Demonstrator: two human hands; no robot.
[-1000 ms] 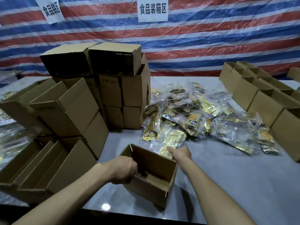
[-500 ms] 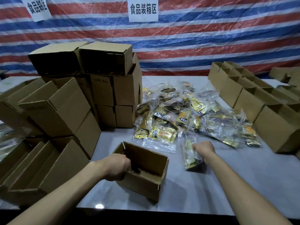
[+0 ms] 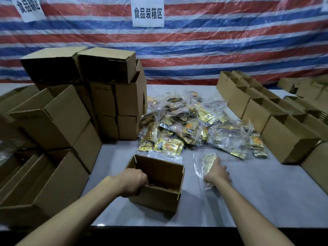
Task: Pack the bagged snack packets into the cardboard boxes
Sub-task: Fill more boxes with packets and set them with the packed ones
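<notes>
Where the open box (image 3: 156, 197) sits: near the front edge of the table (image 3: 248, 201), mouth up, between the two forearms; probably set there so both hands reach it easily.
Left hand (image 3: 134, 181): fingers curled over the box's near-left rim, gripping the wall. Judged a brace, so the light carton won't slide or tip during loading.
Right hand (image 3: 217, 173): back up, lying over one bagged packet (image 3: 207, 161) just right of the box. Blurred, so I cannot tell whether the fingers pinch the plastic or only press it.
Bagged packet: clear bag with gold sachets inside, low at the table, apart from the box.
Pile (image 3: 195, 128): the other bagged snacks, heaped mid-table beyond the box, within arm's reach.
Box interior: dark, contents unclear.
Spare boxes: stacked at left (image 3: 113, 96); a row of open ones at right (image 3: 284, 132).
Step judged: getting one packet across into the box; the large pile suggests much packing remains.
</notes>
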